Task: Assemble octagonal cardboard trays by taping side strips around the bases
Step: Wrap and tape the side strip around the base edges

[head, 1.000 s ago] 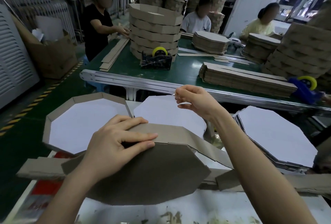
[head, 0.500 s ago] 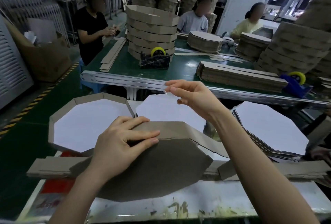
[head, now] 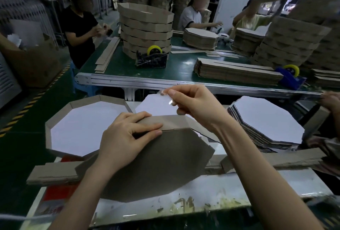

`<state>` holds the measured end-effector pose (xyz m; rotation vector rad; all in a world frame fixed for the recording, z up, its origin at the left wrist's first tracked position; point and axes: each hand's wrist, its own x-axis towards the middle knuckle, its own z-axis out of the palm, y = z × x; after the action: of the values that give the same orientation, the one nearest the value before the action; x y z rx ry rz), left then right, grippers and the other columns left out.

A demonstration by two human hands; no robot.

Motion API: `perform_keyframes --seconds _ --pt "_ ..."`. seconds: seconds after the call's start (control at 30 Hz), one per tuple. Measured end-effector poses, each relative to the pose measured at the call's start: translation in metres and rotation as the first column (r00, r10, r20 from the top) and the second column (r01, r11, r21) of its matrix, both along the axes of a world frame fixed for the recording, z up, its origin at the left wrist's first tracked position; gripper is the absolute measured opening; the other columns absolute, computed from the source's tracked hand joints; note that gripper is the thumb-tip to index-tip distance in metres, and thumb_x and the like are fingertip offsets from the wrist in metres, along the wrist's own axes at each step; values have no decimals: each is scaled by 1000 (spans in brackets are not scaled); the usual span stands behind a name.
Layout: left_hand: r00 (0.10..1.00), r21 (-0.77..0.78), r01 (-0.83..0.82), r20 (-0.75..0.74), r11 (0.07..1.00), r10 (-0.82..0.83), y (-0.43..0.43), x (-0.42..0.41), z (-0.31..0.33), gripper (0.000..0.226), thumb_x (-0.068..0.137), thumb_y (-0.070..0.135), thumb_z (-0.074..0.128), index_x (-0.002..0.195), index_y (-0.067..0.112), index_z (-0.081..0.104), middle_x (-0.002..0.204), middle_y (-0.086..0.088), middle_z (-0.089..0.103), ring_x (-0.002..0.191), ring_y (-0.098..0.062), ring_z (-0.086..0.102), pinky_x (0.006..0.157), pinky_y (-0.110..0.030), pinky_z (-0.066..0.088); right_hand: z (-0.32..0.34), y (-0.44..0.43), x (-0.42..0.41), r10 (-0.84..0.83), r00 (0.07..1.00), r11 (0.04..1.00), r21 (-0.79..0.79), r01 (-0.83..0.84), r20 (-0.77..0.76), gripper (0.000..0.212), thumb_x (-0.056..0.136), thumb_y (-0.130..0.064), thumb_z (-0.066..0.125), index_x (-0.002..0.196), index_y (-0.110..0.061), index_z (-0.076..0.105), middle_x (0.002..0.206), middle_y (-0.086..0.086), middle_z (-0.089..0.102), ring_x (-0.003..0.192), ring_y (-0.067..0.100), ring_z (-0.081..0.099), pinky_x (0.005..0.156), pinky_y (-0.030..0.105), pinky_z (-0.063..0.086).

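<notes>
Strip held to base, tape ready to go on.
Finished tray (head: 48, 132) sits far left on the table (head: 230, 191), out of the way. Left grip (head: 127, 137) has flat, fairly straight fingers pressing the strip (head: 174, 122) onto the top edge of the base (head: 161, 165), probably so the seam stays lined up for taping. The base is tilted up toward the camera, brown side out, with its lower edge on the table, which puts the seam in reach. Right grip (head: 195, 104) hovers just above the strip, thumb and forefinger pinching a clear tape (head: 165, 94) piece, likely meant for the seam beside the left fingers. Spare bases (head: 266, 119) are stacked on the right, near to hand.
</notes>
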<state>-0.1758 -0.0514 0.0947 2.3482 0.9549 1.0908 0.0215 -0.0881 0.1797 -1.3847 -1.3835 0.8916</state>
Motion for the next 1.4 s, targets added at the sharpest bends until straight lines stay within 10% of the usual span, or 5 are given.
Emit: perform_keyframes --seconds 0.17,0.7,0.83,1.0,1.4 --pt "999 20 -26 22 999 26 3 2 -2 28 75 73 49 99 64 60 104 48 42 106 0 47 74 -26 44 -18 -16 -6 -115 962 989 -61 134 246 15 93 -18 66 96 -12 79 57 -15 63 47 -5 47 50 8 36" --pt "997 71 -25 -70 997 30 9 -4 -11 35 85 66 42 117 53 42 99 28 42 92 9 33 69 -31 51 -36 -30 -36 -152 934 980 -74 185 323 23 94 -15 61 84 -1 74 47 -12 50 43 1 40 48 11 30" --pt "997 133 33 -74 991 -23 9 -4 -10 34 89 60 40 116 44 51 127 26 40 105 0 41 71 -26 42 -37 -31 -38 -137 916 985 -45 166 377 26 96 -19 60 77 -3 69 58 0 50 50 5 36 52 19 30" --pt "997 125 27 -78 992 -18 10 -3 -10 44 86 60 41 103 29 67 126 20 41 104 -6 44 74 -31 45 -43 -31 -36 -214 950 973 -35 228 229 20 93 -22 68 109 -13 75 60 -16 55 48 -5 47 58 13 36" --pt "996 82 4 -86 997 3 13 -5 -3 41 87 57 46 102 26 67 110 18 58 101 -13 50 75 -39 52 -30 -44 -25 -52 990 970 -229 81 129 31 90 -18 72 60 -13 64 61 8 70 38 10 50 37 19 39"
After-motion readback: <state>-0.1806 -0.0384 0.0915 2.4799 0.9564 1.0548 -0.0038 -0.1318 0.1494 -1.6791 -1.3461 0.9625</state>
